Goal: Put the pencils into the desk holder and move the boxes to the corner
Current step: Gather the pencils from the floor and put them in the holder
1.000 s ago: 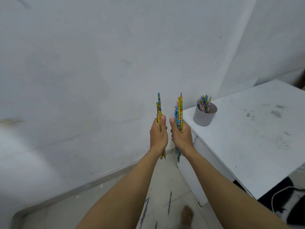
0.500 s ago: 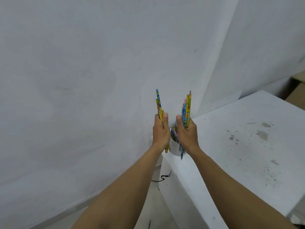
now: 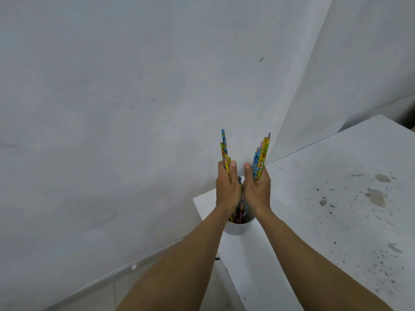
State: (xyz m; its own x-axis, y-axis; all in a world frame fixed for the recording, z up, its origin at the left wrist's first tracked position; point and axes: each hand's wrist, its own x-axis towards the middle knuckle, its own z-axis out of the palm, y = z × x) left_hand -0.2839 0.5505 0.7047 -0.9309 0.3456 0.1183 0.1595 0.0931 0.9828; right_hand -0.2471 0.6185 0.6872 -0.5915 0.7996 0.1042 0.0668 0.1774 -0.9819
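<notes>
My left hand (image 3: 227,189) grips a small upright bundle of colourful pencils (image 3: 224,151). My right hand (image 3: 257,189) grips a second, thicker pencil bundle (image 3: 261,153), fanned a little to the right. Both fists are side by side, directly above the grey round desk holder (image 3: 237,227), which stands at the near left corner of the white desk (image 3: 336,209). The lower ends of the held pencils reach down into the holder's mouth, where other pencils stand. No boxes are in view.
The white desk top is stained with dark spots on its right half. White walls meet in a corner behind the desk. Tiled floor and a skirting board lie at lower left.
Both hands with their pencil bundles have moved right and down over the holder; the bundles' lower ends now dip into it. The camera has come closer to the desk.
</notes>
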